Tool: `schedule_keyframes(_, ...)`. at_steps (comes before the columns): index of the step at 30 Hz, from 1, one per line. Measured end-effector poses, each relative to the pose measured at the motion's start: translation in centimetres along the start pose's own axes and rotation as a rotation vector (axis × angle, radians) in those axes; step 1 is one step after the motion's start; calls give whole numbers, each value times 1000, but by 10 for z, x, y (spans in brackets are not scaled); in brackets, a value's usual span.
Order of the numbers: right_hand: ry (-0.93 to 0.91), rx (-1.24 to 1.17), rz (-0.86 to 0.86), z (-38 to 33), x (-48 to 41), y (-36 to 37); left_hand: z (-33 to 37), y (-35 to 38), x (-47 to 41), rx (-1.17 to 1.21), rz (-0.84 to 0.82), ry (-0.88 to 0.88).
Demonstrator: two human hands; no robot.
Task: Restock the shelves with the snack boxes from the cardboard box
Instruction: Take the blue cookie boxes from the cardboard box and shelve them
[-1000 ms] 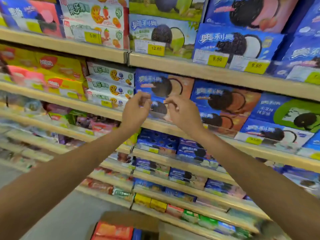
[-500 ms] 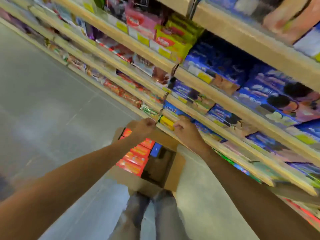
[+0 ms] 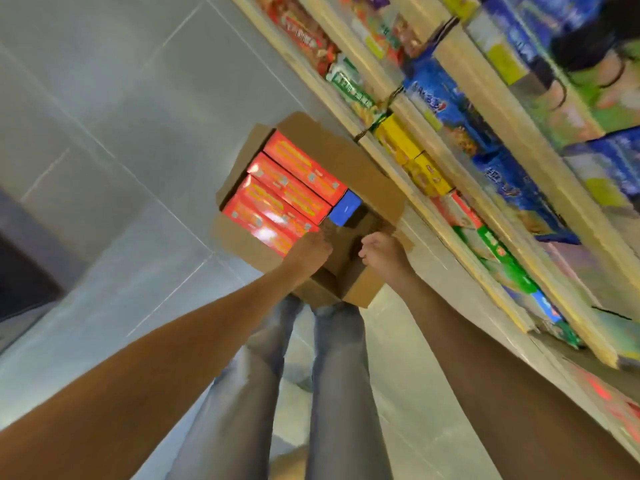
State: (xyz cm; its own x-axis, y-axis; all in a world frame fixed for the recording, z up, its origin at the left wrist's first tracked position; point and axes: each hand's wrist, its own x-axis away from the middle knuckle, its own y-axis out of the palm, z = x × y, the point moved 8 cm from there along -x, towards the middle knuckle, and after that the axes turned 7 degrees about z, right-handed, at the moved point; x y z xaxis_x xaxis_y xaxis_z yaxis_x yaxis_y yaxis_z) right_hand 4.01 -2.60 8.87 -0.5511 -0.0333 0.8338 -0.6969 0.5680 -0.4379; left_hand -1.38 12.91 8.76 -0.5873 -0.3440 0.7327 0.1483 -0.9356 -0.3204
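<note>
We look down on an open cardboard box (image 3: 367, 168) on the grey tiled floor (image 3: 121, 116), just beside the lowest of the shelves (image 3: 446, 233) on the right. Four long red snack boxes (image 3: 294, 181) lie side by side in its left part. Each carries a band of yellow lettering along the top and small pale square marks, but the blur is too strong for us to read any of it. A blue box (image 3: 346, 207) sits at the end of the two farthest red ones, its face showing us no legible print. The rest of the carton's inside is bare brown card.

The left hand (image 3: 310, 251) reaches down into the carton at the near end of the closest red box, fingers pointing into it. We cannot tell whether it grasps or only touches. The right hand (image 3: 381, 254) hovers over the carton's right side, clenched, with nothing visible in it.

On the shelves we make out red packs (image 3: 304, 36), green packs (image 3: 349, 88) with white characters, yellow boxes (image 3: 408, 150) and blue packs (image 3: 443, 102) with white script. We can name no brand among them. Yellow price tags (image 3: 505, 64) line the upper shelf edge, figures unreadable. Legs in grey jeans (image 3: 336, 375) stand below the carton.
</note>
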Motion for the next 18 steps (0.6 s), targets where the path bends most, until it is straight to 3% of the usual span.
schedule_keyframes(1,11,3,-28,6,-10,8,-29,22,-5,109,-114,-277)
schedule_keyframes(2,21,10,-59,13,-25,17,-38,35,-11,307,-73,-355)
schedule_keyframes(3,26,13,-81,19,-38,25,-54,39,-24,181,8,-303)
schedule_keyframes(5,37,5,-100,33,-69,38,-76,62,-45,63,-34,-341)
schedule_keyframes(12,78,22,-66,79,-192,80,-154,142,-132,329,31,-542)
schedule_keyframes(18,97,-66,-28,93,-263,99,-194,166,-183,452,171,-560)
